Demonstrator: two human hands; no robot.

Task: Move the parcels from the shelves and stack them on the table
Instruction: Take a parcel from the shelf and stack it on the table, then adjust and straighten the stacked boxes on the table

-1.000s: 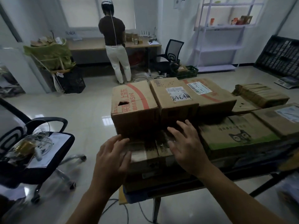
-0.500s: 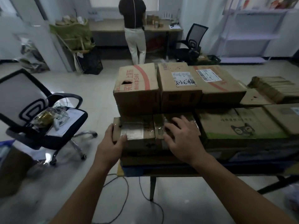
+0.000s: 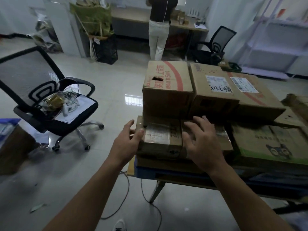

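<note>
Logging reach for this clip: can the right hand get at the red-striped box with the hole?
Likely yes: the right hand is open just before the red-striped box, nothing between them.

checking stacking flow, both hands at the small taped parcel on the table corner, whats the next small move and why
Probably draw both hands away: the small taped parcel lies flat on the stack, the left hand merely touches its left edge, and the right hand spreads straight fingers above it, gripping nothing.
</note>
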